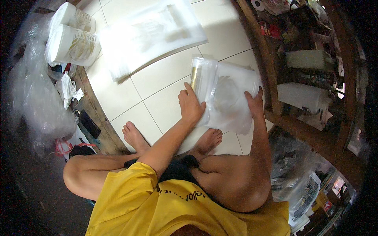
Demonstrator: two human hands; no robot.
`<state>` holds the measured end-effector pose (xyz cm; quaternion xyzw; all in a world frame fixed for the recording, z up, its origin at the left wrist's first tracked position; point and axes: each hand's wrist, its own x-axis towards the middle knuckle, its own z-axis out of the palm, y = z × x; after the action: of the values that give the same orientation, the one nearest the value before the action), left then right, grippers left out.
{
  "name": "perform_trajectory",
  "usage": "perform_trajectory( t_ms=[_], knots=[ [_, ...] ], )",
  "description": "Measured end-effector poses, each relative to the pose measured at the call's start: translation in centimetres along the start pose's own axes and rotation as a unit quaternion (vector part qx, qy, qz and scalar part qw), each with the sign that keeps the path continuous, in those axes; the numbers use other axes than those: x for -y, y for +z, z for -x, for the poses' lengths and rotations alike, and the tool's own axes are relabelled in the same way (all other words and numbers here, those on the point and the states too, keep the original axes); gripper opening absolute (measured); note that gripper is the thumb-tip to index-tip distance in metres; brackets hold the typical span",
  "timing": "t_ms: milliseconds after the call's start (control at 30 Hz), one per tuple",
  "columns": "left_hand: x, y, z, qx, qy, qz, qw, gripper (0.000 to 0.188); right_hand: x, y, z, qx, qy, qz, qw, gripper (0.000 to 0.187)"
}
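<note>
A sheaf of translucent plastic bags (232,92) with gold and grey print is between my two hands above the tiled floor. Its left part looks folded or rolled over, with a gold strip along the edge. My left hand (191,104) grips the left edge, thumb on top and index finger stretched along the side. At the right edge, my right hand (255,103) pinches the bags between thumb and fingers. Farther off to the left, a larger pile of similar plastic bags (153,35) lies flat on the floor, washed out by glare.
Two white printed rolls or tubs (75,45) stand at the far left, near bundled clear plastic (39,86). A dark phone-like object (89,124) lies by a wooden beam (102,114). On the right, a wooden shelf frame (303,133) holds white containers (303,95).
</note>
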<state>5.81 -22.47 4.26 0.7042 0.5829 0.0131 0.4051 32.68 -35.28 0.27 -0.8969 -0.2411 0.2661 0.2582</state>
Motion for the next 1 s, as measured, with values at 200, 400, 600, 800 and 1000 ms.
perform_trajectory(
  t_ms=[200,400,600,800,1000],
  knots=[
    [0.3,-1.5,-3.5,-0.029,0.056,-0.089,0.994,0.095,1.7,0.7,2.0,0.099,0.056,-0.175,0.978,0.101],
    [1.2,-5.5,-8.6,-0.012,0.186,-0.198,0.962,0.082,8.5,1.2,3.6,-0.086,-0.164,0.122,0.975,0.11],
    [-0.1,-5.2,-10.2,0.001,0.276,-0.296,0.914,0.071,23.5,5.2,-4.8,0.149,-0.592,0.376,0.697,0.092],
    [1.0,-6.6,-9.7,-0.053,0.32,-0.244,0.914,0.063,26.7,8.7,-7.8,0.323,-0.463,0.53,0.633,0.057],
    [3.7,-9.3,-6.8,0.063,0.108,-0.174,0.977,0.081,23.5,6.5,-7.3,0.271,-0.535,0.433,0.673,0.022]
  ],
)
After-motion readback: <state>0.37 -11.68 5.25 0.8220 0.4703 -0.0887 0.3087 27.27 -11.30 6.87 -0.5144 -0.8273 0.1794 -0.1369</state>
